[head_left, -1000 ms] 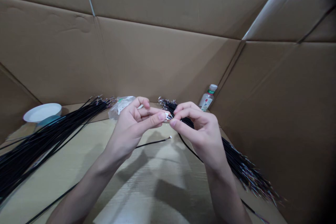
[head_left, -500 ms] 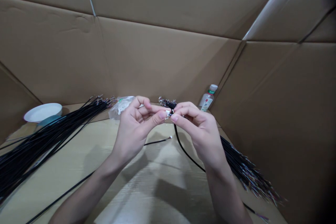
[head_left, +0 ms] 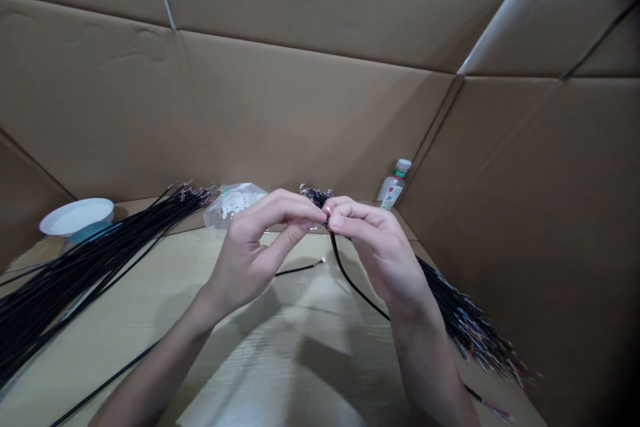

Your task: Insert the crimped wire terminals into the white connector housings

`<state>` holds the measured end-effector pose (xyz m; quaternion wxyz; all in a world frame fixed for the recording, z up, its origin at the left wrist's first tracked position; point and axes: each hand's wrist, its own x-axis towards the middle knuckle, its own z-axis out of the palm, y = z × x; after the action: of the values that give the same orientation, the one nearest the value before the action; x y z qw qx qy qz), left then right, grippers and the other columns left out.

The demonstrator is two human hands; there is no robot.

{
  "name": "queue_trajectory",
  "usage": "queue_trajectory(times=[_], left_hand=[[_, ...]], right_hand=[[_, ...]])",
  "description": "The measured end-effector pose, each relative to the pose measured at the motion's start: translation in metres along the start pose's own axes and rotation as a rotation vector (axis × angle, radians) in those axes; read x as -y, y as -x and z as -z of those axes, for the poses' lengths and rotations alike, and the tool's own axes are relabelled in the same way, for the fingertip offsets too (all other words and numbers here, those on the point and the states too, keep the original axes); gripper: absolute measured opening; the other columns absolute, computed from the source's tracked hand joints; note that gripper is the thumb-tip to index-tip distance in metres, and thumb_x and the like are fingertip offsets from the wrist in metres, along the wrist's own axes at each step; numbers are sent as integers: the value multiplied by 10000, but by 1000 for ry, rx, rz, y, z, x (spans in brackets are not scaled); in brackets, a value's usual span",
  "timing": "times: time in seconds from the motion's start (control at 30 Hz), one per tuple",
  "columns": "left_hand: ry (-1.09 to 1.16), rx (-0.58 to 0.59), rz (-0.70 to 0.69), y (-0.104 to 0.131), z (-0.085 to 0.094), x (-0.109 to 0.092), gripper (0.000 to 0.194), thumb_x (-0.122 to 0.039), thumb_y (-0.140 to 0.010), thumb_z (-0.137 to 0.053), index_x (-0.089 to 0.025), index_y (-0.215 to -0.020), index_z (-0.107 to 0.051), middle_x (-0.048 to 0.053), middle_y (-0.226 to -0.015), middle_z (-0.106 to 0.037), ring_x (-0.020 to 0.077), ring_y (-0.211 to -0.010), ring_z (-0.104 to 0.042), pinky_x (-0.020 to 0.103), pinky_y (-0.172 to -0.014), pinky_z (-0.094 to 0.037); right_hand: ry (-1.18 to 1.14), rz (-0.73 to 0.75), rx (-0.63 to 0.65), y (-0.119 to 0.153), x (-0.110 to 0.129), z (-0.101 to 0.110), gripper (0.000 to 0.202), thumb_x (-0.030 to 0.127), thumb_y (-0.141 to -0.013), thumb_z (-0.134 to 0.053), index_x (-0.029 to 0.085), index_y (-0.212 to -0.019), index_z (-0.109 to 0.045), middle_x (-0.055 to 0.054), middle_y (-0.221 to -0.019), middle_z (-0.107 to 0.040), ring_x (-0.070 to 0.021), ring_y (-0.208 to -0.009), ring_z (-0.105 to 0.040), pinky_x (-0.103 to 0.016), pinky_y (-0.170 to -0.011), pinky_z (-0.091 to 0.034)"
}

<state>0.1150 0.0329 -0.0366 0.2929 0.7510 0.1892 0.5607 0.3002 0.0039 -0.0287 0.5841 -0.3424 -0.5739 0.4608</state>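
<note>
My left hand (head_left: 267, 243) is pinched at the end of a black cable (head_left: 343, 267), its fingertips meeting those of my right hand. The small white connector seen between the left fingers a moment ago is hidden behind them now. My right hand (head_left: 377, 240) pinches the thin wires at the cable's end between thumb and forefinger; a pale wire tip (head_left: 329, 211) pokes up there. From this pinch the cable curves down and passes under my right forearm. Below the hands lies another black cable with a white connector (head_left: 323, 260) on its end.
A large bundle of black cables (head_left: 100, 257) lies at the left, beside a white bowl (head_left: 77, 217). A clear bag of white pieces (head_left: 235, 202) and a bottle (head_left: 394, 185) stand at the back. More cables with bare wire ends (head_left: 470, 320) lie right. Cardboard walls (head_left: 315, 107) surround the table.
My left forefinger has straightened and come over toward the right fingertips, covering the white connector. The right hand keeps its pinch. The view has shifted slightly.
</note>
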Motion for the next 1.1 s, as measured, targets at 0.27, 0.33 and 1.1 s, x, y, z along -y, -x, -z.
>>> queue_trajectory(times=[0.27,0.33,1.1], left_hand=[[-425,97,-243,-4,20,-4,167,-161,-969,-704,-269,-1090,-746,55,-1136,-758,219,-1057,-713,358,-956,-542],[-497,109,-269,-3,22,-4,186,-156,-966,-701,-268,-1111,-731,55,-1170,-752,219,-1070,-712,354,-953,-540],[-561,126,-292,-3,26,4,150,-152,-1003,-618,-262,-1104,-623,32,-1168,-758,206,-1075,-714,327,-954,-495]], right_hand=[[43,22,55,0,-2,1,121,236,-886,-775,232,-766,-759,3,-944,-669,-169,-943,-609,-319,-913,-468],[90,34,52,0,-3,0,140,249,-889,-777,228,-754,-746,5,-940,-664,-166,-928,-605,-315,-895,-464],[663,722,-279,5,-10,-18,158,147,-888,-770,303,-869,-754,-16,-966,-725,-254,-1084,-643,-513,-1067,-501]])
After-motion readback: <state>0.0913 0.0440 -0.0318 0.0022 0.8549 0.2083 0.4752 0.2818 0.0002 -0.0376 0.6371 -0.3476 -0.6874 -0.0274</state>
